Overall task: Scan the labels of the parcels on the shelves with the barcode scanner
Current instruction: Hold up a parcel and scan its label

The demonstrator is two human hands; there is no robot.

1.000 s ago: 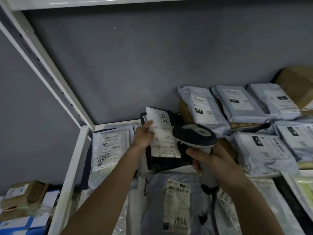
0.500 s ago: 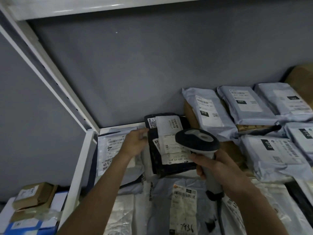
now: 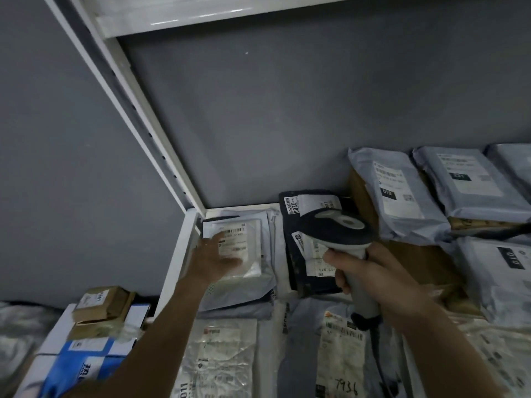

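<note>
My right hand (image 3: 382,285) grips the handle of the barcode scanner (image 3: 339,228), whose dark head hangs over a black parcel (image 3: 298,271) with white labels lying flat on the shelf. My left hand (image 3: 214,259) rests with straight fingers on the white label of a clear-wrapped parcel (image 3: 247,254) in the shelf's back left corner. A grey parcel marked 7936 (image 3: 342,360) lies in front of the black one.
Grey mailer bags (image 3: 399,196) and brown boxes are stacked to the right against the grey wall. A white shelf upright (image 3: 138,110) slants at the left. Beyond it, small brown boxes (image 3: 100,305) sit on a blue-and-white carton (image 3: 86,357).
My left hand let go of the black parcel, which now lies flat, and moved left onto the clear-wrapped parcel's label. The scanner stayed over the black parcel.
</note>
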